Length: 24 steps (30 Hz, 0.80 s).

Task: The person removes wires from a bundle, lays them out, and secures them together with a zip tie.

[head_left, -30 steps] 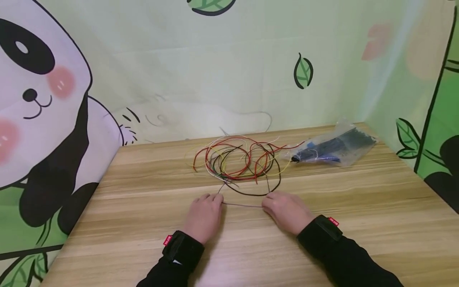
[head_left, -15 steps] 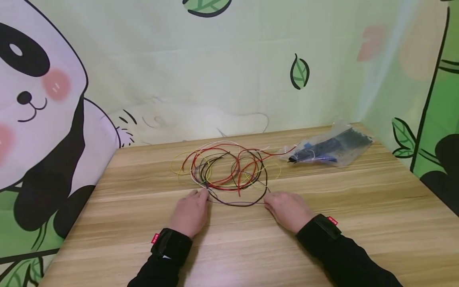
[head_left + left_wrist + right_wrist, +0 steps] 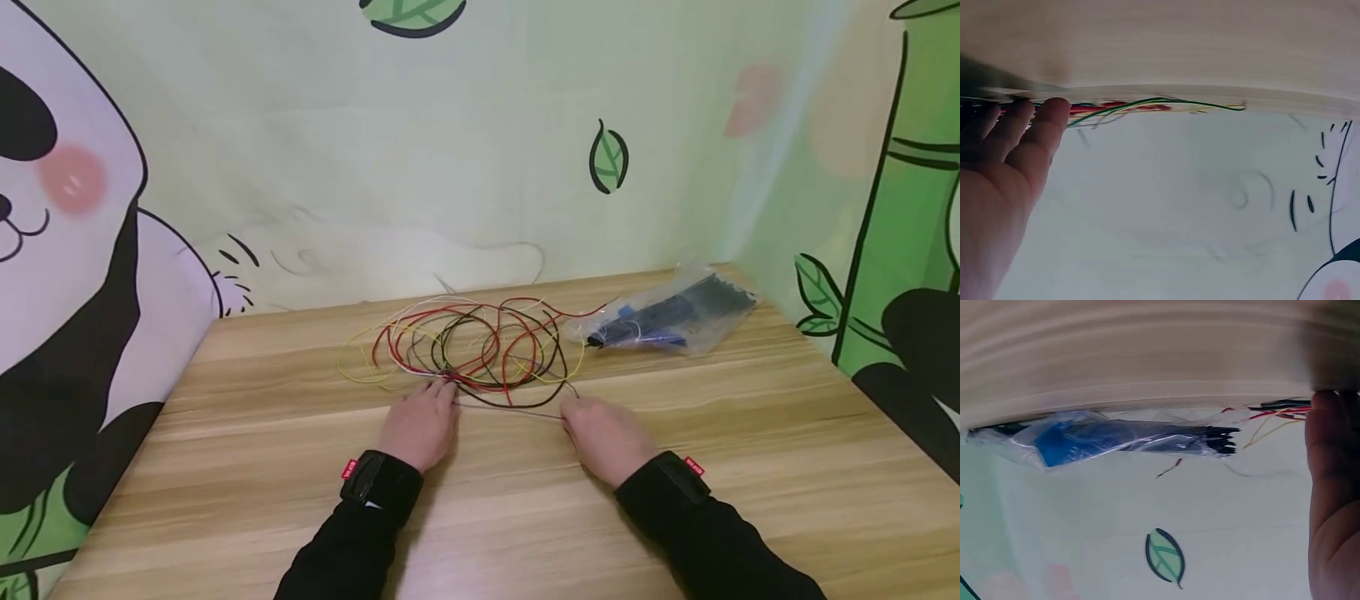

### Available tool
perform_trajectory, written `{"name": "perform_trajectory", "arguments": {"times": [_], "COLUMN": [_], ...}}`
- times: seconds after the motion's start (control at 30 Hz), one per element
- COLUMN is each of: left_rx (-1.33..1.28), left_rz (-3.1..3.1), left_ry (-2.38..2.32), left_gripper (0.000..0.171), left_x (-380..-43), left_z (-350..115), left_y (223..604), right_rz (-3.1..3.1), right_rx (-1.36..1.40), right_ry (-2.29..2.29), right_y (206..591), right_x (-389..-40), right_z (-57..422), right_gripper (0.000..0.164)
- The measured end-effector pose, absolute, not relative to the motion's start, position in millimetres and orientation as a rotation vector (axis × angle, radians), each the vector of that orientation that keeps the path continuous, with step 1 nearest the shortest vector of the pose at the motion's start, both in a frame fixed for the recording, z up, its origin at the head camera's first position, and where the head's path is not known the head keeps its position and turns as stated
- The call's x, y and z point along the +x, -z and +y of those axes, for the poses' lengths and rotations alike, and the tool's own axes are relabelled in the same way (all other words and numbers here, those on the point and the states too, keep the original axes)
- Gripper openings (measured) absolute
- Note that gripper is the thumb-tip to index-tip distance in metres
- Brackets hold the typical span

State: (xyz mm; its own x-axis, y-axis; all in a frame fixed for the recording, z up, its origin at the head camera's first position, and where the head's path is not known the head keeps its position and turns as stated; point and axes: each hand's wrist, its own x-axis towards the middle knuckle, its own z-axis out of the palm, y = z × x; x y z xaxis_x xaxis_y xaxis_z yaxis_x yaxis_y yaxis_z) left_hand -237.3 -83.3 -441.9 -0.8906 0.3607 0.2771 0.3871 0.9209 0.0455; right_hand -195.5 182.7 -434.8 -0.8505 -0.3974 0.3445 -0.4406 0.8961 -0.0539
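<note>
A loose coil of thin electrical wires (image 3: 480,385), red, black, yellow and white, lies on the table. My left hand (image 3: 420,425) is at its near left edge, fingertips on the wires where the strands draw together. In the left wrist view, those fingers (image 3: 1054,125) reach forward beside green, red and yellow strands (image 3: 1160,103); the thumb is hidden. Between both hands runs a thin purple wire (image 3: 540,415), nearly straight. My right hand (image 3: 607,437) pinches it at the coil's right front. The right wrist view shows only part of this hand (image 3: 1335,494), its grip out of sight.
Right of the coil lies a clear plastic bag (image 3: 675,312) with dark strips and something blue inside. A red wire end reaches close to it. Behind the wood-grain table (image 3: 510,517) hangs a printed panda-and-leaf backdrop (image 3: 375,167).
Both hands with the purple wire have closed in on the coil. The left hand went left, then back right, the coil shifting along with it. The head view has turned slightly right.
</note>
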Motion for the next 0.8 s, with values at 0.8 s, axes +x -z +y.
{"name": "perform_trajectory", "arguments": {"times": [0.8], "left_rx": [-0.74], "left_rz": [-2.539], "left_ry": [0.37], "left_gripper": [0.007], "left_x": [-254.7], "left_z": [-96.5], "left_y": [438.2], "right_rz": [-2.69], "right_rx": [0.251], "right_ry": [-0.243], "right_y": [399.7], "right_x": [-200.7], "right_z": [247.3], "right_gripper": [0.013]}}
